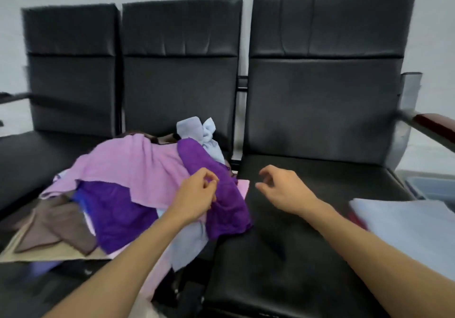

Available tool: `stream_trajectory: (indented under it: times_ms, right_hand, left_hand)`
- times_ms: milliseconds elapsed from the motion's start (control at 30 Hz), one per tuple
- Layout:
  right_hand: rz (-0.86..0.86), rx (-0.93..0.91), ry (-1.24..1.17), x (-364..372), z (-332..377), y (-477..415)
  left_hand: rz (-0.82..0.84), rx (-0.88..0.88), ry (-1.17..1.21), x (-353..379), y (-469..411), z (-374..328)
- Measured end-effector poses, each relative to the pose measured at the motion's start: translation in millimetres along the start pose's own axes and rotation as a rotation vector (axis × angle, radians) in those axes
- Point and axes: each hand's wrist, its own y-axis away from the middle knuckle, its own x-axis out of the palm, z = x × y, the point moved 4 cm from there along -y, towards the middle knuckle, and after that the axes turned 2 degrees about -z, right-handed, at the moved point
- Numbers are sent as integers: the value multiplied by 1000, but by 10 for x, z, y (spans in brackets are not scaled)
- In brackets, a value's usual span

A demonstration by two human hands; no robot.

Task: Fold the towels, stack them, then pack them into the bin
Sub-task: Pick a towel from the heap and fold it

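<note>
— How far along do you reckon this is?

— Early, I'd say. Nearly all the towels sit loose in a heap [138,194] on the middle seat of the bench, right under and beyond the left hand [194,197]: a pink towel [138,165] on top, a dark purple towel [221,194] draped beside it, brown and pale blue ones poking out around the edges.

— Anything folded yet?

— Looks like one or two. A flat pale blue folded towel [406,221] lies out past the right hand's wrist side, on the far edge of the right seat [307,231], with something red just showing beneath it. That would be the start of the stack.

— And the bin?

— A grey bin [433,187] sits beyond that stack, off the seat's end. I can't see into it properly.

— What are the hands doing?

— The left grip has fingertips pinched together right at the purple towel's upper edge; whether cloth is caught between them, I can't tell. The right hand [283,189] hovers over bare seat just beside the heap, fingers curled loosely, spread, holding nothing.

— So what's left?

— Most of it, by my judgement: folding the heap, stacking, then packing.
</note>
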Motion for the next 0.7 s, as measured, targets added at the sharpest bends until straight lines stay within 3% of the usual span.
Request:
stream_trajectory:
  times_ms: [167,267,400,533,700]
  right_hand:
    - [110,114,-85,700,382,-398]
    - [-82,142,-136,800,417,-422]
    - [-370,10,-422,416,544,-328]
    - [-424,37,-674,-82,422,-221]
    - [-319,310,-940,-473,-118,201]
  left_hand:
    - [-161,-53,-26,-413,-42,397]
    - [-187,-65,9,-472,-28,452]
    - [-199,-41,43,-436,-9,317]
    - [-131,20,85,-278,13,107]
    - [81,104,194,82,115,-289]
